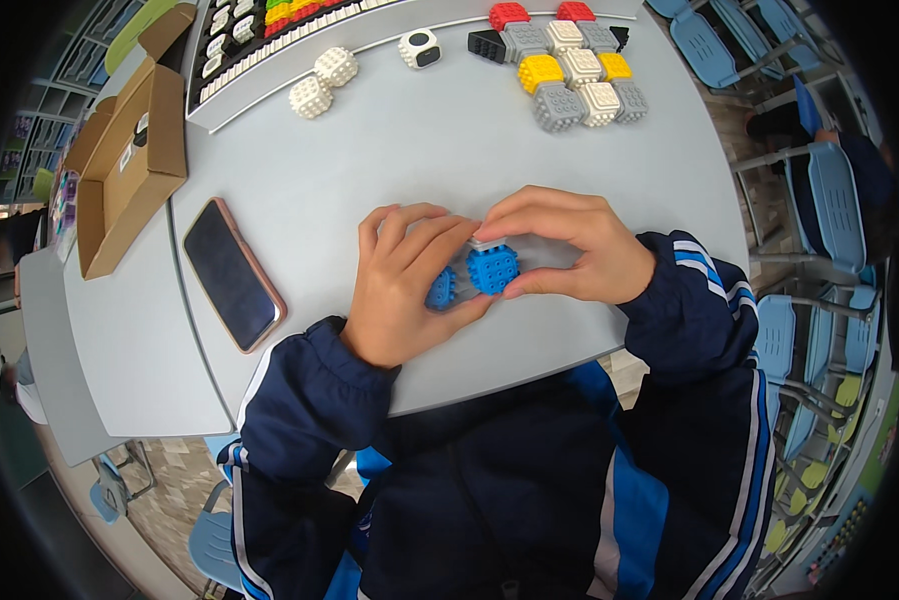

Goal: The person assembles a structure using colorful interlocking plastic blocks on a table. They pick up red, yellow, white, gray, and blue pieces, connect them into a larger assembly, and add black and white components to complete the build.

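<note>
Close to the table's front edge, my two hands meet around studded building blocks. My left hand (pixel 397 280) is curled over a blue block (pixel 441 289), which shows only partly between its fingers and thumb. My right hand (pixel 581 248) pinches a second blue block (pixel 493 271) between thumb and fingers. A pale grey piece (pixel 486 243) sits against the far side of that block, partly covered by my fingertips. Whether the two blue blocks are joined is hidden by my left hand.
A phone (pixel 232 275) lies left of my hands, with an open cardboard box (pixel 134 165) beyond. At the back are a tray of blocks (pixel 212 118), two joined white blocks (pixel 311 98), a white-and-black block (pixel 419 48) and a multicoloured block assembly (pixel 559 105). Blue chairs (pixel 834 205) stand right.
</note>
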The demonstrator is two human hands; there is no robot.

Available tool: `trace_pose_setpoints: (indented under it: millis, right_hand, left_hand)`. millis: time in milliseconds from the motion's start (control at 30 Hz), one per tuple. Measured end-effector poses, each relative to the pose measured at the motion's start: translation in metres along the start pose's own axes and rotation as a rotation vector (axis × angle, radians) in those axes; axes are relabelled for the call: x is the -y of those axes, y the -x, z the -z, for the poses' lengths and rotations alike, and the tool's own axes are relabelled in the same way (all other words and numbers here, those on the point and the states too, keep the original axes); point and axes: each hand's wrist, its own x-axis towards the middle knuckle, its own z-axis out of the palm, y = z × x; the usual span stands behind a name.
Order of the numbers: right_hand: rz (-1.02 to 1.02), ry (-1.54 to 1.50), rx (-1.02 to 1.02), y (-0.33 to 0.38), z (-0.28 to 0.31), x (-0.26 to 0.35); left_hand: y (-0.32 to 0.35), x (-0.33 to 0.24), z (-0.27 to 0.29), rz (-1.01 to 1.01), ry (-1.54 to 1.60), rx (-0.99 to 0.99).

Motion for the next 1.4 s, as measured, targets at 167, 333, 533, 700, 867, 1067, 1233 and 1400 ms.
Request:
trace_pose_setpoints:
  millis: [167,333,533,700,867,1067,1233,1400]
  right_hand:
    - [0.022,-0.014,0.007,-0.001,-0.004,-0.003]
    - [0.000,0.004,0.017,0.000,-0.008,0.002]
    - [0.032,-0.004,0.075,0.004,-0.012,-0.003]
    - [0.041,0.074,-0.031,0.002,-0.009,-0.004]
    - [0.013,0.204,-0.161,-0.005,-0.008,-0.006]
    - [-0.021,0.259,-0.224,-0.003,-0.009,-0.008]
    - [-0.006,0.280,-0.166,-0.005,-0.013,-0.010]
    - [0.047,0.365,-0.140,-0.006,-0.012,-0.006]
  left_hand:
    - [0.000,0.000,0.000,-0.010,0.027,-0.028]
    - [0.002,0.000,0.001,-0.037,0.040,-0.031]
    - [0.014,-0.003,-0.003,-0.063,0.048,-0.020]
    - [0.006,-0.002,0.003,-0.010,-0.102,0.011]
    - [0.015,-0.002,0.028,0.086,-0.049,-0.025]
    - [0.078,0.024,0.074,0.308,-0.518,-0.180]
    - [0.125,0.035,0.075,0.617,-0.670,-0.306]
    - [0.101,0.009,0.067,0.284,-0.540,-0.251]
